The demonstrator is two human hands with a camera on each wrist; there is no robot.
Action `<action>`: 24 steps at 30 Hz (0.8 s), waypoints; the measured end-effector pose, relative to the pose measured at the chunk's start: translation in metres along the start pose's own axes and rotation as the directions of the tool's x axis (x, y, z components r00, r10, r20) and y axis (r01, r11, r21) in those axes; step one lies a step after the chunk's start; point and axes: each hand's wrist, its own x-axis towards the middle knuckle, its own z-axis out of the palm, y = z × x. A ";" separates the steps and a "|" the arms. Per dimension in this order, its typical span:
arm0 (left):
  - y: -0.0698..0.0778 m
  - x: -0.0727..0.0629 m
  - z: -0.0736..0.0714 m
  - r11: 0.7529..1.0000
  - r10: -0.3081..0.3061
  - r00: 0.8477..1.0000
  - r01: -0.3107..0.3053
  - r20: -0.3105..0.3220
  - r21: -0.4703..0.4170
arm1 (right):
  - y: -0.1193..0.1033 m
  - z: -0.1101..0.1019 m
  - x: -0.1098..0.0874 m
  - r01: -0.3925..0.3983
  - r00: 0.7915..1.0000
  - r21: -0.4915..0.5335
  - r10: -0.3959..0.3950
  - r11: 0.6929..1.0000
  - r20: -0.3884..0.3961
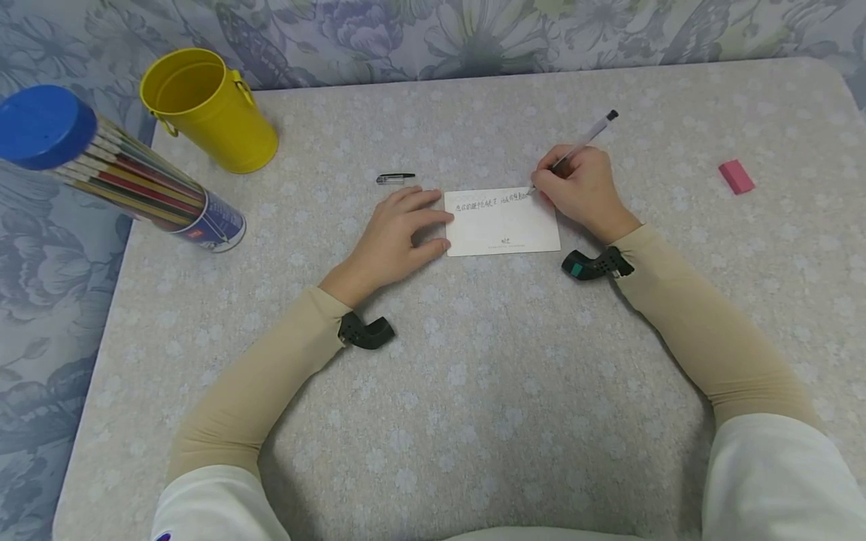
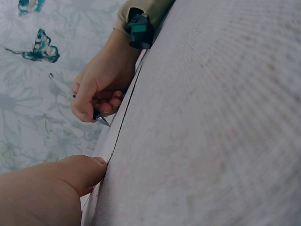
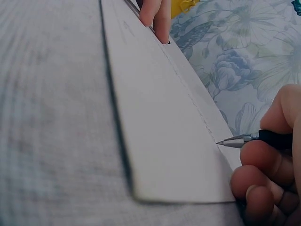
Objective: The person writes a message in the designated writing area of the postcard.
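A white card (image 1: 502, 224) lies flat on the table, with a line of dark handwriting along its upper edge and a small printed mark near the bottom. My right hand (image 1: 583, 188) pinches a pen (image 1: 592, 131) with a clear barrel and dark grip. In the right wrist view the metal tip of the pen (image 3: 237, 141) meets the card (image 3: 160, 127) at the end of the written line. My left hand (image 1: 399, 239) rests with spread fingers at the card's left edge, fingertips touching it. A black pen cap (image 1: 395, 179) lies above the left hand.
At the back left stand a yellow bucket (image 1: 233, 124) and a blue-lidded tube of pencils (image 1: 152, 180). A pink eraser (image 1: 736, 176) lies to the right. The patterned tablecloth (image 1: 460, 391) reaches back to a floral wall (image 1: 473, 34).
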 end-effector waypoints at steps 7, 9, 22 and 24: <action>0.001 0.001 -0.001 1.000 -0.006 1.000 0.006 0.005 -0.001 | 0.001 0.000 0.001 0.000 1.000 -0.008 0.000 1.000 -0.027; 0.001 0.001 -0.001 1.000 -0.008 1.000 0.008 0.008 0.000 | 0.001 0.001 0.001 0.004 0.999 -0.008 -0.004 1.000 -0.040; 0.000 0.000 0.000 1.000 -0.011 1.000 0.011 0.009 -0.001 | 0.003 0.001 0.002 0.019 0.999 -0.040 -0.020 0.999 -0.033; 0.000 0.000 -0.001 1.000 -0.008 1.000 0.008 0.006 -0.001 | 0.005 0.002 0.002 0.028 0.999 -0.039 -0.029 0.999 -0.037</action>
